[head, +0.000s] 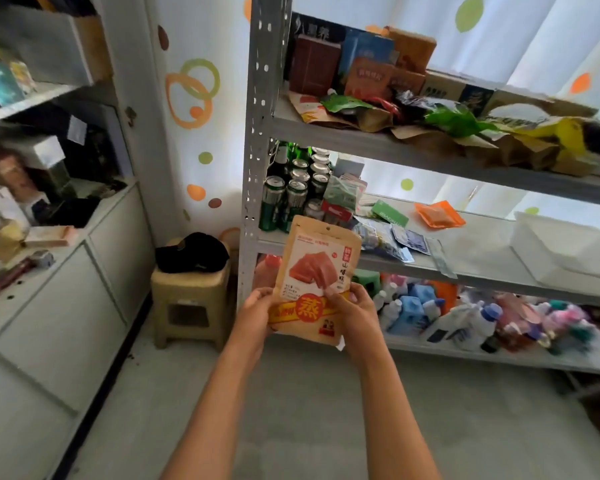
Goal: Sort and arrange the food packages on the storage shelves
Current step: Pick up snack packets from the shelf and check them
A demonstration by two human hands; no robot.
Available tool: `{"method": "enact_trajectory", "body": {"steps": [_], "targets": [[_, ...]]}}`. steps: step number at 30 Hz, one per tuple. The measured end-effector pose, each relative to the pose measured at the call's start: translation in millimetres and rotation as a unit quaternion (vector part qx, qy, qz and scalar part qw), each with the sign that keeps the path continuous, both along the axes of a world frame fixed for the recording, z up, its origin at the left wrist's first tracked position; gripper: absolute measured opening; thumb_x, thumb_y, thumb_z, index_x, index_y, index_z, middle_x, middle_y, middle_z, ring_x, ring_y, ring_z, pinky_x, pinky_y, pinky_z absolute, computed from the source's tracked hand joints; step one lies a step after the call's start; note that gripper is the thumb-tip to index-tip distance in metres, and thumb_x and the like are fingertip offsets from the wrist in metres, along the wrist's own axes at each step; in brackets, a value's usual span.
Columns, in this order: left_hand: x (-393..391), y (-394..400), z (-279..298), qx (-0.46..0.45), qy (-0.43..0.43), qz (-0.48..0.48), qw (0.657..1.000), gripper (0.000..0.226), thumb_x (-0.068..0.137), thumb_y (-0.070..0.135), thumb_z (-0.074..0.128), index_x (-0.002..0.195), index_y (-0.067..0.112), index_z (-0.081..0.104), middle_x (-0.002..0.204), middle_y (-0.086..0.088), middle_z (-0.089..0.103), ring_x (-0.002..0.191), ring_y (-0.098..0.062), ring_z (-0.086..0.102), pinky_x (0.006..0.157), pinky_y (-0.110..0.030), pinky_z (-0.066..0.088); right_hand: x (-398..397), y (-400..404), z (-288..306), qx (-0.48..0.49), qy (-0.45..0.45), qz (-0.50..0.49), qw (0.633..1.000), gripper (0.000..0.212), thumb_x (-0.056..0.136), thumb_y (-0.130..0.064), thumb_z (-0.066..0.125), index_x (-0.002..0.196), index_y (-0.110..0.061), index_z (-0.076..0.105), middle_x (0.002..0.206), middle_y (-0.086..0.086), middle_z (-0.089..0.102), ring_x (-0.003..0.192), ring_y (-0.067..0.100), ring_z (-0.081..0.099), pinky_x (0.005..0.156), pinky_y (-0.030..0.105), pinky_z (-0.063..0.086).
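Observation:
A tan snack pouch [317, 268] printed with orange slices is held upright in front of the grey metal shelf unit [255, 161]. My left hand [255, 311] grips its lower left edge and my right hand [355, 311] grips its lower right edge. On the upper shelf [361, 142] lie brown, green and yellow food bags, with boxes standing behind them. The middle shelf [482, 258] carries green cans [286, 199], small packets, a green box and an orange pouch [439, 214].
A white bin [565, 251] sits on the middle shelf at right. Detergent bottles [465, 317] crowd the bottom shelf. A tan stool [191, 299] with a black cap stands left of the unit. Grey cabinets [66, 296] with clutter line the left wall.

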State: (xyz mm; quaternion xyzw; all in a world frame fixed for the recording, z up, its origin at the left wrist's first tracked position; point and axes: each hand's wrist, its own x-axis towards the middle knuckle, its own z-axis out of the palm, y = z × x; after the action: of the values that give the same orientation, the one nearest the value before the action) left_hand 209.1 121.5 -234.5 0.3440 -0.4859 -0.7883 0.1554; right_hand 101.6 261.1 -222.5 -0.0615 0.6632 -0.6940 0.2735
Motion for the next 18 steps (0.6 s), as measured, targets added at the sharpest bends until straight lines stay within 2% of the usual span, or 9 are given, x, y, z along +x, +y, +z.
{"method": "enact_trajectory", "body": {"steps": [2, 5, 10, 12, 15, 18], "targets": [[6.8, 8.4, 8.3, -0.007, 0.007, -0.015, 1.0, 0.022, 0.09, 0.022, 0.068, 0.109, 0.012, 0.06, 0.106, -0.015, 0.072, 0.095, -0.027, 0.07, 0.075, -0.039, 0.055, 5.8, 12.1, 5.2, -0.015, -0.004, 0.004, 1.0, 0.043, 0.085, -0.018, 0.078, 0.122, -0.016, 0.056, 0.105, 0.006, 0.077, 0.1, 0.03, 0.074, 0.096, 0.058, 0.054], [17.2, 26.2, 21.5, -0.06, 0.024, -0.045, 0.997, 0.035, 0.083, 0.025, 0.078, 0.111, 0.018, 0.06, 0.102, -0.006, 0.075, 0.095, -0.023, 0.072, 0.083, -0.037, 0.058, 14.7, 30.5, 13.7, -0.032, 0.0, 0.01, 0.999, 0.045, 0.083, -0.016, 0.079, 0.123, -0.015, 0.057, 0.112, 0.01, 0.075, 0.1, 0.029, 0.074, 0.094, 0.056, 0.056], [34.2, 83.0, 37.9, -0.11, 0.034, -0.069, 0.991, 0.034, 0.081, 0.021, 0.079, 0.113, 0.018, 0.069, 0.102, 0.001, 0.077, 0.097, -0.017, 0.073, 0.087, -0.036, 0.059, 39.2, 83.9, 34.3, -0.084, -0.003, 0.018, 0.996, 0.044, 0.085, -0.008, 0.074, 0.124, -0.011, 0.055, 0.117, 0.015, 0.072, 0.1, 0.031, 0.074, 0.079, 0.043, 0.063], [42.6, 112.8, 40.8, -0.107, 0.041, -0.06, 0.992, 0.035, 0.079, 0.019, 0.079, 0.113, 0.013, 0.07, 0.102, -0.003, 0.077, 0.098, -0.02, 0.072, 0.088, -0.038, 0.058, 52.3, 114.6, 40.3, -0.113, -0.004, 0.021, 0.993, 0.047, 0.084, -0.007, 0.074, 0.126, -0.01, 0.056, 0.119, 0.015, 0.072, 0.104, 0.032, 0.072, 0.082, 0.044, 0.062], [54.1, 158.0, 41.3, -0.09, 0.061, -0.03, 0.994, 0.029, 0.08, 0.012, 0.078, 0.108, 0.008, 0.07, 0.098, -0.008, 0.077, 0.093, -0.023, 0.074, 0.08, -0.034, 0.06, 70.0, 157.0, 40.5, -0.129, 0.007, 0.026, 0.991, 0.048, 0.084, -0.01, 0.074, 0.128, -0.013, 0.057, 0.12, 0.014, 0.072, 0.107, 0.034, 0.071, 0.088, 0.046, 0.059], [67.6, 202.5, 40.8, -0.084, 0.07, -0.02, 0.994, 0.023, 0.082, 0.006, 0.075, 0.104, 0.009, 0.07, 0.092, -0.005, 0.078, 0.083, -0.016, 0.075, 0.068, -0.023, 0.059, 88.8, 198.7, 35.4, -0.138, -0.014, 0.025, 0.99, 0.045, 0.089, -0.007, 0.07, 0.13, -0.019, 0.057, 0.119, 0.012, 0.073, 0.108, 0.033, 0.071, 0.084, 0.041, 0.061]]}}
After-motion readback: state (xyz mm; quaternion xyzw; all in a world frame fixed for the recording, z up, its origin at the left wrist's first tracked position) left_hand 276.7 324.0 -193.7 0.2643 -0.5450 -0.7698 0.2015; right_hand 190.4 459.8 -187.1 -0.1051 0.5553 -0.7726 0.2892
